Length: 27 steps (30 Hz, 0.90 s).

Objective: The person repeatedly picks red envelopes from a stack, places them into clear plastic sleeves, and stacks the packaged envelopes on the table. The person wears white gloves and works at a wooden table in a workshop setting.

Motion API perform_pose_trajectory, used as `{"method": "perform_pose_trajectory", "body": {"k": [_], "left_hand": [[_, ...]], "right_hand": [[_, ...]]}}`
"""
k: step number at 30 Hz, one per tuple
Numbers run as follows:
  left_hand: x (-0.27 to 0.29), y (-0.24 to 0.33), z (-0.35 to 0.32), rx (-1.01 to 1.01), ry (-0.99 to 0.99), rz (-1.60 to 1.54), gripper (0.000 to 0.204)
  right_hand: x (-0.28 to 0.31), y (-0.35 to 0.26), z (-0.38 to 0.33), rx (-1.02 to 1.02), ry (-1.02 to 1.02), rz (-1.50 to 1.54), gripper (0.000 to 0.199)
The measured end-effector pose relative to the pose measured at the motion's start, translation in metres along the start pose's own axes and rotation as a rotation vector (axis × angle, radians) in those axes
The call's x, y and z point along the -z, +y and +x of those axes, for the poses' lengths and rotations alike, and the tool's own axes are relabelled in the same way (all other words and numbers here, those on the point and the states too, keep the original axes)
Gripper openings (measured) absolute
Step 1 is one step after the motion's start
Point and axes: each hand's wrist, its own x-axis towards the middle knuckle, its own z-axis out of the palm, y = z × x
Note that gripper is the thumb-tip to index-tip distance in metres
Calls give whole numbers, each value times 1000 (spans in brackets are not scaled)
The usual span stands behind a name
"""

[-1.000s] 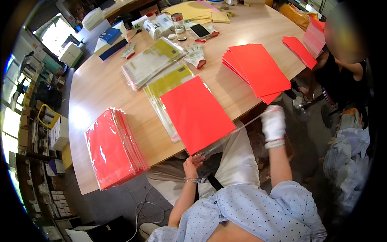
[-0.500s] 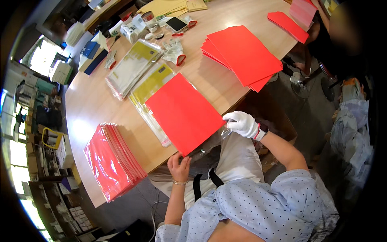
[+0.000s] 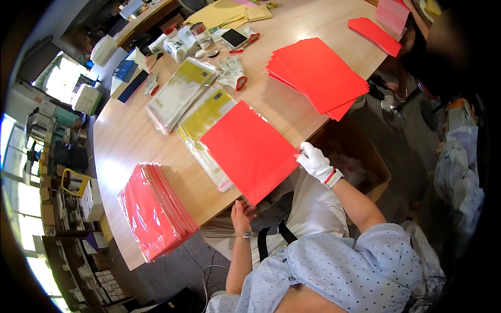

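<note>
A red rectangular sheet (image 3: 249,151), with clear film along its edges, lies partly over the table's near edge and on a pile of clear plastic sleeves (image 3: 206,163). My gloved right hand (image 3: 314,160) pinches its right corner between thumb and fingers. At its near corner is my bare left hand (image 3: 242,218), the fingers bent against the corner and the thumb upright beside it; the fingertips are partly hidden. A thick stack of red sheets in clear film (image 3: 151,214) sits at the near left. Loose red sheets (image 3: 323,75) are fanned out at the right.
A second pile of clear sleeves (image 3: 182,91) lies farther back. Beyond are a white glove (image 3: 232,73), a phone (image 3: 234,37), a roll of tape (image 3: 199,30) and yellow papers (image 3: 222,14). An open cardboard box (image 3: 380,177) stands below the table edge. Another person sits at far right.
The whole view has shifted a little. My right wrist has turned, so the watch shows its band rather than its screen. My left thumb has come away from the sheet's corner.
</note>
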Motion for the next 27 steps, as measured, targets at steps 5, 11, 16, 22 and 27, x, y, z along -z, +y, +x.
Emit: {"method": "perform_pose_trajectory", "body": {"k": [5, 11, 16, 22, 27], "left_hand": [[-7, 35, -15, -193, -164, 267, 24], [54, 116, -81, -785, 15, 715, 23], [171, 202, -122, -846, 373, 329, 26], [350, 181, -68, -727, 579, 770, 37], [356, 172, -44, -722, 686, 921, 41]], "right_hand": [[-11, -3, -22, -46, -145, 273, 59], [-80, -38, -54, 82, -422, 536, 44], [-213, -140, -44, 748, -457, 267, 37], [-286, -208, -68, 675, -811, -148, 35], [-272, -180, -56, 569, -832, 268, 33]]}}
